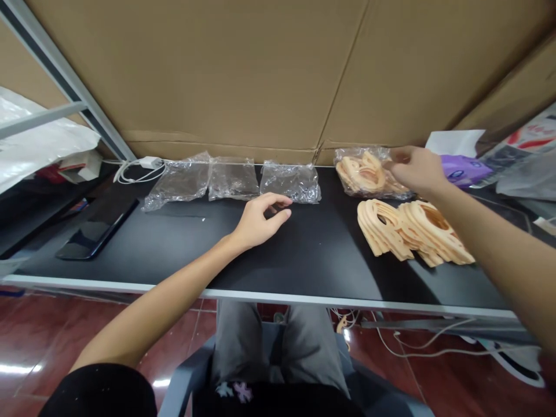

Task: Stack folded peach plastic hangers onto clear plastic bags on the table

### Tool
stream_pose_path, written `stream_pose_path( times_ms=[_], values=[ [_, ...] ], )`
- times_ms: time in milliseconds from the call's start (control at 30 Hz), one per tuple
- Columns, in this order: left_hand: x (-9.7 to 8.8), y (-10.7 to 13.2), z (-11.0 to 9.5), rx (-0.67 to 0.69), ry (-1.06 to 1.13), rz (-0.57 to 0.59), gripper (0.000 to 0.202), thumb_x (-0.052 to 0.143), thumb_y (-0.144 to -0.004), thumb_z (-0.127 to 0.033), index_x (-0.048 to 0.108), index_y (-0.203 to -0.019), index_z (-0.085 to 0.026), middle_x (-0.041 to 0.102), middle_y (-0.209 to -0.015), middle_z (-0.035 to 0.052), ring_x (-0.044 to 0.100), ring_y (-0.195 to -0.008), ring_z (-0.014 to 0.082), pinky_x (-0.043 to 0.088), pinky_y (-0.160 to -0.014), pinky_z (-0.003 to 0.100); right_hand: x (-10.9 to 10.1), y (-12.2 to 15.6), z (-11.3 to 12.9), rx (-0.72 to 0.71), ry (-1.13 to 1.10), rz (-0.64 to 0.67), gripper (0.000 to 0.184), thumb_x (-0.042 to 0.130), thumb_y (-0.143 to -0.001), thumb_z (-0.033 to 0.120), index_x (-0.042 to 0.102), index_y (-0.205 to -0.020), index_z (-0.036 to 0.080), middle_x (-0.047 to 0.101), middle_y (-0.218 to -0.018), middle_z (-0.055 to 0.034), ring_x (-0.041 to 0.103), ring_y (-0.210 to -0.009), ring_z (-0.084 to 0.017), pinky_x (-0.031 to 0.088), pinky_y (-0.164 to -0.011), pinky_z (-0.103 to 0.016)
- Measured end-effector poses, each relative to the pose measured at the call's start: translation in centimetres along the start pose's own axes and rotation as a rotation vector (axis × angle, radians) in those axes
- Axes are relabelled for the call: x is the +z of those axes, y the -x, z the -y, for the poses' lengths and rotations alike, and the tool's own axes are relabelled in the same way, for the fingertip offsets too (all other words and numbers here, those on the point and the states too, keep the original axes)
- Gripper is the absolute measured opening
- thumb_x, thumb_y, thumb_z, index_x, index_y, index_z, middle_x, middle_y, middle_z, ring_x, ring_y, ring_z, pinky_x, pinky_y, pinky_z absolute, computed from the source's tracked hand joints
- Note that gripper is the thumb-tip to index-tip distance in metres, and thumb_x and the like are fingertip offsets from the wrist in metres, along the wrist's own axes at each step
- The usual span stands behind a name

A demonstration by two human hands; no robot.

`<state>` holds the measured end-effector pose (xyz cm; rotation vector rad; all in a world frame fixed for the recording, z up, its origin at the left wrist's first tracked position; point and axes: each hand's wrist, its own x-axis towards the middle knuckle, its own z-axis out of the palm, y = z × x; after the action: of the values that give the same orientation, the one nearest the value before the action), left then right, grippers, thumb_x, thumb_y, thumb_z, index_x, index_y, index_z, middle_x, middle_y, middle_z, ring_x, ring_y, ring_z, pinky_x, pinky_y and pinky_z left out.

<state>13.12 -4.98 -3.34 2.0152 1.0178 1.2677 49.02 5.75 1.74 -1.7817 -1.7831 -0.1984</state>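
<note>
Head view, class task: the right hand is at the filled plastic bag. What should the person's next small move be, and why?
Probably the left hand should take the flat clear bag just beyond its fingers. That bag is the nearest thing to it, while the right hand is already at the bag of tan cut-out shapes, behind the loose stack.

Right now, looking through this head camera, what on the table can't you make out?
In the head view:
The right hand hides the right end of the plastic bag of cream shaped pieces.
That hand also covers the left end of the purple packet, whose print is too small to read.
The right edge cuts off the printed bag.
</note>
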Motion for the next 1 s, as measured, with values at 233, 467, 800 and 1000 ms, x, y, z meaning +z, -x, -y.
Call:
stream_pose_path(
  times_ms=[233, 467, 800, 1000],
  values=[
    [-0.3, 0.6, 0.5, 0.182, -0.549, 0.022, 0.027, 0.056, -0.089, -0.014, 0.069, -0.113, -0.016, 0.072, -0.113, 0.0111, 0.065, -0.11, 0.0266, 0.052, -0.103, 0.046, 2.3, 3.4, 8.6, 0.012, -0.151, 0.306, 0.029, 0.066, -0.088, 0.043, 0.081, -0.095, 0.019, 0.079, -0.103, -0.0112, 0.07, -0.104, -0.029, 0.048, -0.098, -0.042],
    [-1.1, 0.4, 1.4, 0.036, -0.655, -0.098, 0.023, 0.057, -0.09, -0.018, 0.07, -0.108, -0.016, 0.07, -0.109, 0.0112, 0.061, -0.108, 0.0281, 0.05, -0.1, 0.047, 6.5, 2.6, 13.0, 0.262, -0.254, 0.332, 0.022, 0.069, -0.082, 0.037, 0.074, -0.079, 0.016, 0.076, -0.096, -0.0185, 0.068, -0.109, -0.038, 0.048, -0.099, -0.056],
    [-2.5, -0.8, 0.1, -0.05, -0.264, -0.484, 0.058, 0.076, -0.082, -0.045, 0.055, -0.13, -0.021, 0.059, -0.125, 0.0115, 0.061, -0.104, 0.0223, 0.05, -0.095, 0.04, 1.9, 7.5, 12.4, -0.028, -0.667, 0.114, 0.016, 0.06, -0.088, 0.034, 0.069, -0.092, 0.022, 0.077, -0.092, -0.0067, 0.072, -0.088, -0.022, 0.056, -0.086, -0.038],
    [-2.0, -0.8, -0.9, -0.096, 0.231, -0.278, 0.035, 0.077, -0.08, -0.041, 0.067, -0.106, -0.02, 0.073, -0.095, 0.0048, 0.066, -0.079, 0.0163, 0.053, -0.076, 0.03, 0.5, 10.2, 11.6, -0.168, -0.688, -0.023, 0.016, 0.064, -0.087, 0.037, 0.073, -0.09, 0.024, 0.078, -0.088, -0.004, 0.071, -0.085, -0.022, 0.056, -0.085, -0.04]
  ],
)
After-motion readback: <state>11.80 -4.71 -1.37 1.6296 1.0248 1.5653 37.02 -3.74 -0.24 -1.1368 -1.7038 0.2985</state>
